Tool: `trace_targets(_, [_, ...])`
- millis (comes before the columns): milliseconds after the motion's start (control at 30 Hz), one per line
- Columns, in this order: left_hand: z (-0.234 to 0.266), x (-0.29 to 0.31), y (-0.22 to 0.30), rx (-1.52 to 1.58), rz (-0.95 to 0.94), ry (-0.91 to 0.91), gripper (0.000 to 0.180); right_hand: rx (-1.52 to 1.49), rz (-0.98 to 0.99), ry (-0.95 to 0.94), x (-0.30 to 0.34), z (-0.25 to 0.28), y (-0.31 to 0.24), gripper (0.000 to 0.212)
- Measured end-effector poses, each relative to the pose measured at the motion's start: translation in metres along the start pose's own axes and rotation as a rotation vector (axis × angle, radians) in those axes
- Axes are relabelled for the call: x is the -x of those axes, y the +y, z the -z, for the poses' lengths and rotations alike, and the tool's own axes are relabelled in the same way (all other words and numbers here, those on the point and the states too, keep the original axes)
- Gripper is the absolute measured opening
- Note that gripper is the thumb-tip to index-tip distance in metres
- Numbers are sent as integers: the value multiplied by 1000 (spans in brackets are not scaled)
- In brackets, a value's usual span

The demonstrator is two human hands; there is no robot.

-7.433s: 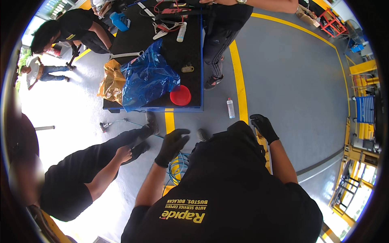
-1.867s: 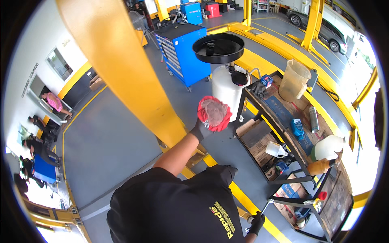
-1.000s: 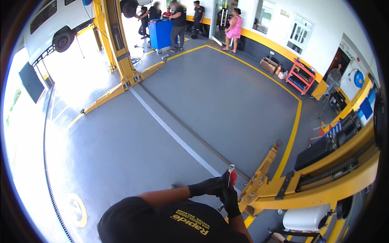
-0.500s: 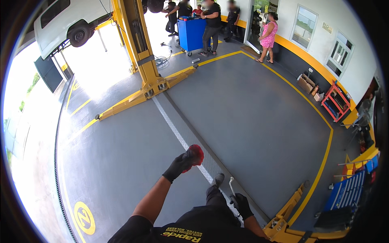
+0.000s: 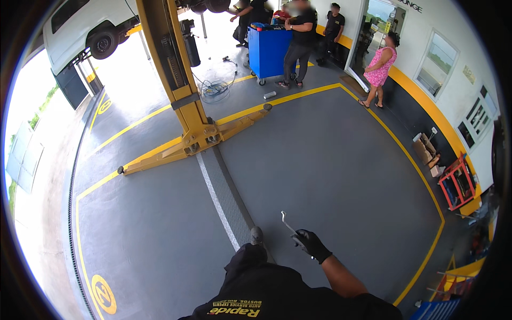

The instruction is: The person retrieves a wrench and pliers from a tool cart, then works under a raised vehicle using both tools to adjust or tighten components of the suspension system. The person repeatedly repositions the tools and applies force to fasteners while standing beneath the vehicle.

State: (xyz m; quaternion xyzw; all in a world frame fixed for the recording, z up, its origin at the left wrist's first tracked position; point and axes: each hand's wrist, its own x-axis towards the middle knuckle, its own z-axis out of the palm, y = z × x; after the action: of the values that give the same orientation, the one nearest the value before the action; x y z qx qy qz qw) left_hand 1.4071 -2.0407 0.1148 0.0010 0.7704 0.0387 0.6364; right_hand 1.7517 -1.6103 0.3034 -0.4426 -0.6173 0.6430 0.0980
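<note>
My right hand (image 5: 313, 246), in a black glove, is closed around a silver wrench (image 5: 288, 222). The shaft runs up and left out of my fist, and its end stands free in the air over the grey floor. Below the hand a bit of the tool's other end glints by the glove. My left hand is out of view. One dark shoe (image 5: 257, 234) of mine is on the floor beside the metal strip (image 5: 217, 196).
Ahead stands a yellow lift post (image 5: 186, 114) with low arms spread across the floor. A hose coil (image 5: 215, 89) and a small cylinder (image 5: 270, 95) lie beyond it. People stand around a blue cart (image 5: 268, 53). A red tool cart (image 5: 457, 183) is by the right wall.
The lift post and blue cart appear nearer. My left hand, which held something red, has left the view. My right hand has risen forward with the wrench.
</note>
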Motion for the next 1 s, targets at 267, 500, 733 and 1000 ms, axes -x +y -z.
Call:
trace_targets(267, [66, -111, 349, -174, -51, -88, 77, -154, -76, -42, -293, 127, -68, 30])
trace_targets(500, [254, -21, 936, -985, -1440, 525, 55, -16, 128, 159, -479, 283, -180, 33])
trace_targets(733, [330, 11, 1251, -1143, -1460, 610, 36, -77, -2, 233, -724, 458, -262, 34])
trace_targets(1000, [256, -140, 1228, -44, -237, 75, 56, -161, 101, 4, -1030, 597, -439, 33])
